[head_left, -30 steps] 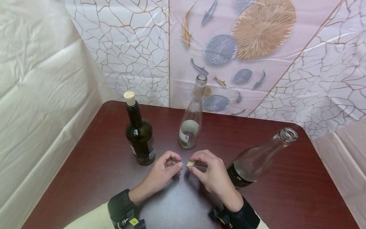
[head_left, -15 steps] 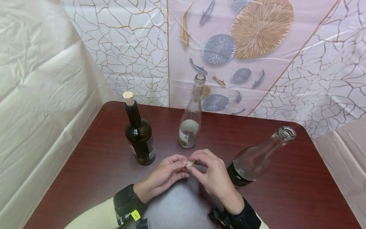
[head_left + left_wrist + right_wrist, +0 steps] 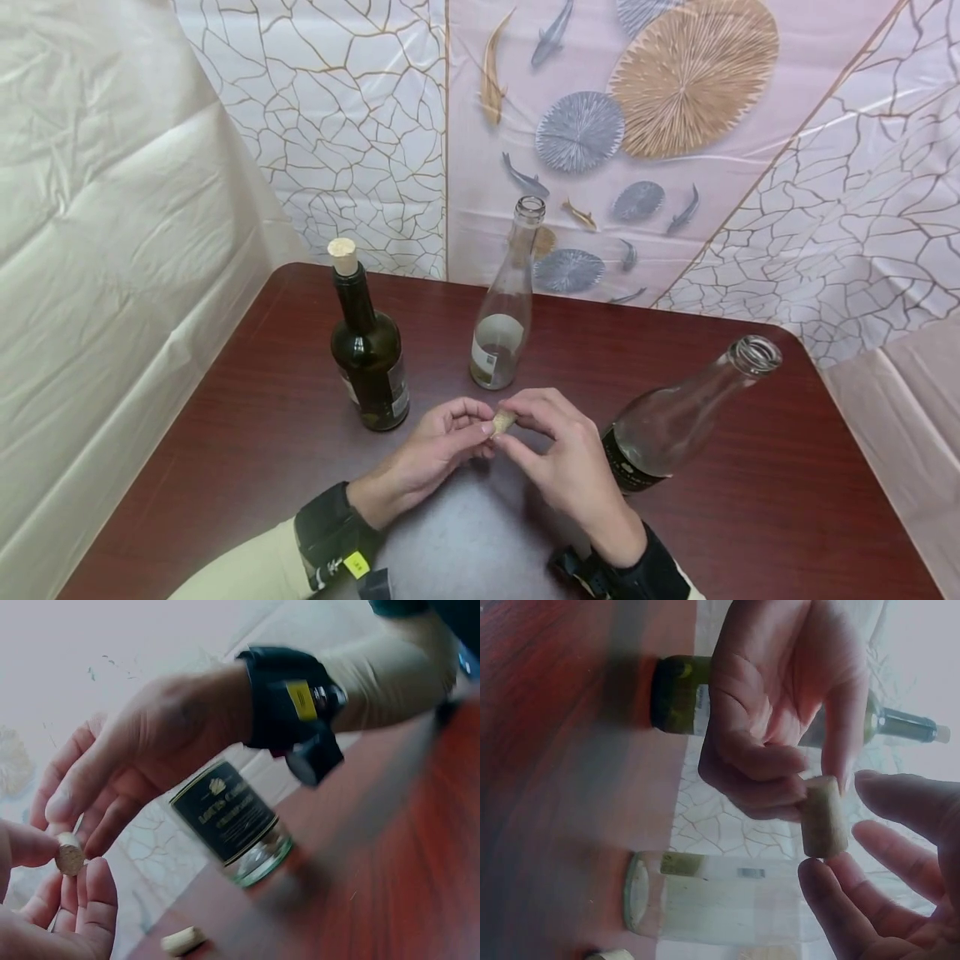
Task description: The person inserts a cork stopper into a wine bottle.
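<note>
A small cork [image 3: 504, 422] is between my two hands over the middle of the table. My left hand [image 3: 423, 458] pinches one end between thumb and fingers, clearest in the right wrist view, where the cork [image 3: 825, 817] shows its side. Around the other end, my right hand [image 3: 562, 454] has curled thumb and fingers, the thumb tip right at the cork's end. The round end of the cork [image 3: 70, 856] faces the left wrist camera. A second cork [image 3: 182, 941] lies on the table in that view; the hands hide it in the head view.
A dark green bottle [image 3: 367, 354] with a cork [image 3: 343, 256] in its neck stands left. A clear bottle [image 3: 501, 333] with a pale label stands behind the hands. Beside my right hand stands another clear bottle [image 3: 667, 425], black-labelled and uncorked. Patterned cloth [image 3: 360, 142] hangs behind the table.
My left hand has moved right, from apart to holding the cork's end. The cork has turned in the fingers and more of its side shows. The bottles have stayed in place.
</note>
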{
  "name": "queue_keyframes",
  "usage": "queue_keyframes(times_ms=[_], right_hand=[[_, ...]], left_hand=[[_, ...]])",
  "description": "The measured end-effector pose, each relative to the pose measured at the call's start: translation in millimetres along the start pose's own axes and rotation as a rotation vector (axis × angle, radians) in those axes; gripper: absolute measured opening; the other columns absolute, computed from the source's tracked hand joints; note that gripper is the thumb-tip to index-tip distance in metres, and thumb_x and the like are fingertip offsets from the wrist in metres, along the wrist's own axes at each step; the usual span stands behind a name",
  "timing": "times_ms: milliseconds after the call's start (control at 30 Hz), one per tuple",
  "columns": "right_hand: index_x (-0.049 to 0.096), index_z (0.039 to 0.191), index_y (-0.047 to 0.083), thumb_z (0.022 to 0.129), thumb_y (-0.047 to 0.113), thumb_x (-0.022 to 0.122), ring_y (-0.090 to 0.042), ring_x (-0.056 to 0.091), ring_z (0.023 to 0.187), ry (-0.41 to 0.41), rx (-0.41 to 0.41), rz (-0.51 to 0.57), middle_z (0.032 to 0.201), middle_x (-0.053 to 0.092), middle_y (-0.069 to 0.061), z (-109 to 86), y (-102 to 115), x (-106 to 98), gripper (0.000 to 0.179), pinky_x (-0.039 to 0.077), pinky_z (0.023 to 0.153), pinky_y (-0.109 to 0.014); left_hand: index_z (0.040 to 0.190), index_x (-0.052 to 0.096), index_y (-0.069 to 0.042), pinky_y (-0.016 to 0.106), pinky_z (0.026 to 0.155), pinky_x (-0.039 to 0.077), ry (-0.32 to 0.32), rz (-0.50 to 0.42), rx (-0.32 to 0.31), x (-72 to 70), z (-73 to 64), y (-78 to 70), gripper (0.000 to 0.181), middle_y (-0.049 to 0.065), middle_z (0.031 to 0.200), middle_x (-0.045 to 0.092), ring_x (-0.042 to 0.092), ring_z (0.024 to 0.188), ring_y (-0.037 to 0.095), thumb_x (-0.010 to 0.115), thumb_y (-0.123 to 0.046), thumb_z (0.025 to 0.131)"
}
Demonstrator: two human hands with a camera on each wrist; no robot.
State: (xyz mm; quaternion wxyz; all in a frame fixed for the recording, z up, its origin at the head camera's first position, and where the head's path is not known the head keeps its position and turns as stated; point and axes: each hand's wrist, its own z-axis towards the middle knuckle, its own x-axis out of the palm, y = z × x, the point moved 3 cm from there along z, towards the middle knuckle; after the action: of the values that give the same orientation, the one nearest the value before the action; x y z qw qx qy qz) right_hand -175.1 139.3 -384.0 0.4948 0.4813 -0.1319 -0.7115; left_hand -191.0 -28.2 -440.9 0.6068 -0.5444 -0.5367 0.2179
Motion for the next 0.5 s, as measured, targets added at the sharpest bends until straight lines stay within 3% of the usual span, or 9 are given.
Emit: queue_keyframes(times_ms=[100, 200, 400, 500], right_hand=[[0.070, 0.110, 0.017, 0.081, 0.022, 0.079, -0.014, 0.067, 0.098, -0.017, 0.050, 0.023, 0.109, 0.066, 0.000, 0.7, -0.3, -6.7, 0.032, 0.059, 0.079, -0.029], [0.069, 0.112, 0.017, 0.082, 0.023, 0.078, -0.015, 0.066, 0.099, -0.012, 0.106, 0.092, 0.111, 0.065, -0.001, 1.5, -1.0, -12.5, 0.032, 0.059, 0.080, -0.028], [0.065, 0.118, 0.011, 0.081, 0.016, 0.078, -0.021, 0.064, 0.102, 0.064, 0.203, 0.330, 0.112, 0.062, -0.007, 3.1, -2.8, -15.5, 0.039, 0.058, 0.082, -0.030], [0.064, 0.119, 0.009, 0.081, 0.012, 0.078, -0.022, 0.064, 0.102, 0.102, 0.237, 0.395, 0.111, 0.062, -0.009, 3.1, -4.4, -14.8, 0.040, 0.059, 0.080, -0.032]], left_hand=[[0.114, 0.056, 0.002, 0.036, 0.080, 0.053, -0.022, 0.193, 0.075, -0.7, -0.4, -6.2, 0.029, 0.006, 0.097, 0.065, 0.065, 0.085, 0.023, 0.066, -0.012, 0.091], [0.111, 0.059, 0.000, 0.033, 0.079, 0.054, -0.033, 0.364, 0.186, 0.2, -1.5, -13.0, 0.027, 0.011, 0.100, 0.064, 0.065, 0.090, 0.029, 0.068, -0.016, 0.091], [0.105, 0.063, -0.010, 0.029, 0.080, 0.057, -0.024, 0.650, 0.485, 2.0, -6.9, -23.6, 0.016, 0.004, 0.102, 0.063, 0.063, 0.090, 0.015, 0.069, -0.015, 0.091], [0.104, 0.063, -0.014, 0.028, 0.080, 0.057, -0.013, 0.795, 0.637, 4.4, -9.9, -27.1, 0.015, -0.001, 0.103, 0.063, 0.062, 0.091, 0.009, 0.070, -0.015, 0.090]])
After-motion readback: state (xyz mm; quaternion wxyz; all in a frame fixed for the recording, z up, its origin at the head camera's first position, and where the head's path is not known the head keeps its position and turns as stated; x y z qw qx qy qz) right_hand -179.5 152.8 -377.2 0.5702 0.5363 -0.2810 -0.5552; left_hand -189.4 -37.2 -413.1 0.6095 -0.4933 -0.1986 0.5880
